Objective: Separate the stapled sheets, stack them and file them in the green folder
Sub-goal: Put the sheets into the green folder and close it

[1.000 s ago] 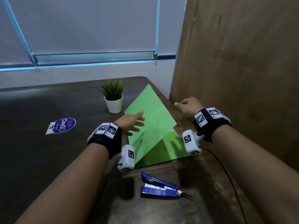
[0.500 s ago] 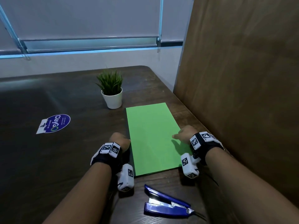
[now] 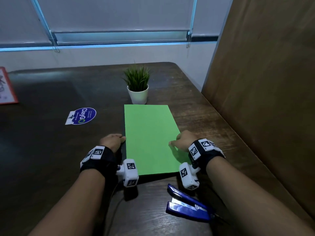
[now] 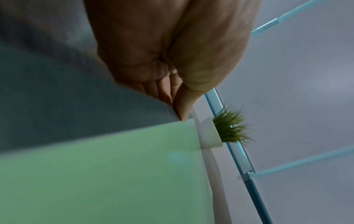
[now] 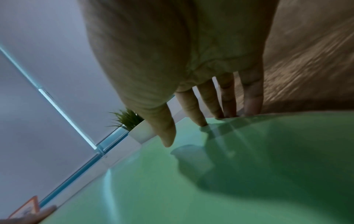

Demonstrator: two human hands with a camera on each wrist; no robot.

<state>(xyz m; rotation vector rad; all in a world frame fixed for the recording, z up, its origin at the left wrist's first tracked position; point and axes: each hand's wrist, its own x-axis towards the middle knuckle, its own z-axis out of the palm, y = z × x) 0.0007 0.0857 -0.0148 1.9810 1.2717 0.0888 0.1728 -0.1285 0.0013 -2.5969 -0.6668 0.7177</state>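
Fingers (image 5: pixel 193 106) of our right hand (image 3: pixel 185 140) lie nearly straight, their tips down on the right edge of the green folder (image 3: pixel 150 138), with the thumb hovering just above the cover; they curl round nothing. Our left hand (image 3: pixel 112 140) sits at the opposite edge. In the left wrist view its thumb tip touches the folder's left border while the other fingers (image 4: pixel 162 91) fold loosely behind it against the table, and we cannot tell whether anything is pinched there. In the head view that hand looks like a loose fist resting just beside the cover.

Between our two hands the folder lies closed and flat on the dark wooden table (image 3: pixel 51 150), its long side running away from us. No loose sheets show outside it, and we cannot see what is within.

Just beyond the folder's far edge stands a small potted plant (image 3: pixel 137 86) in a white pot, upright. Near our right forearm, on the near side of the folder, a blue stapler (image 3: pixel 187 206) lies with its top arm hinged open. To the left, well apart from the folder, a round blue sticker (image 3: pixel 81 115) reading ClayGO is on the tabletop, and at the far left edge we see part of a red-bordered card (image 3: pixel 6 87). A brown wooden panel (image 3: pixel 264 99) rises along the table's right side.
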